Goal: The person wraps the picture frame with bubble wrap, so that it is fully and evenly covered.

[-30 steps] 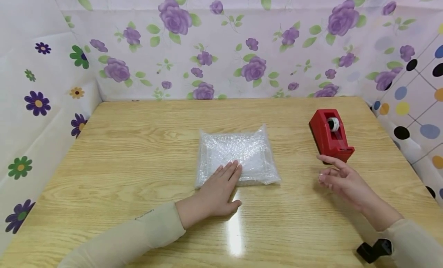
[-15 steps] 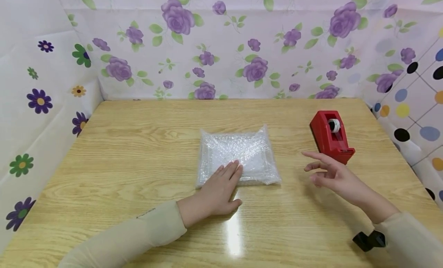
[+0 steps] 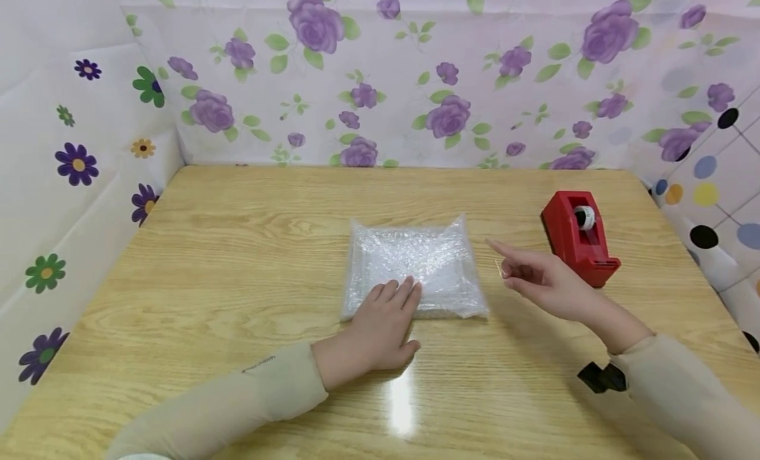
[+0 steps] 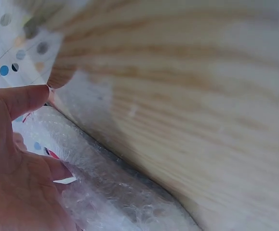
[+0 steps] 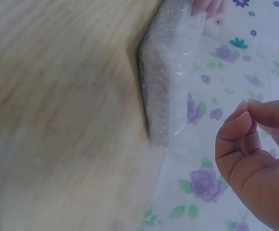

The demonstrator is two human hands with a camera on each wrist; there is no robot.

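Observation:
A flat package in clear bubble wrap (image 3: 415,252) lies mid-table; what is inside cannot be made out. My left hand (image 3: 382,325) rests on its near edge, fingers straight and thumb out to the side, also seen as a hand (image 4: 19,178) against the bubble wrap (image 4: 115,197) in the left wrist view. Right of the package, above the table, my right hand (image 3: 552,282) pinches a small piece of clear tape (image 3: 499,268) between thumb and fingers, with the index finger extended. The right wrist view shows the pinching hand (image 5: 259,154) apart from the package (image 5: 161,77).
A red tape dispenser (image 3: 578,239) with a roll in it stands behind the right hand. The wooden table (image 3: 255,249) ends at a flower-printed cloth (image 3: 404,77) at the back. A black device (image 3: 602,377) sits at the right wrist.
My right hand has moved left and slightly away from me, from in front of the dispenser toward the package. The left hand has stayed on the package. The head view has shifted slightly.

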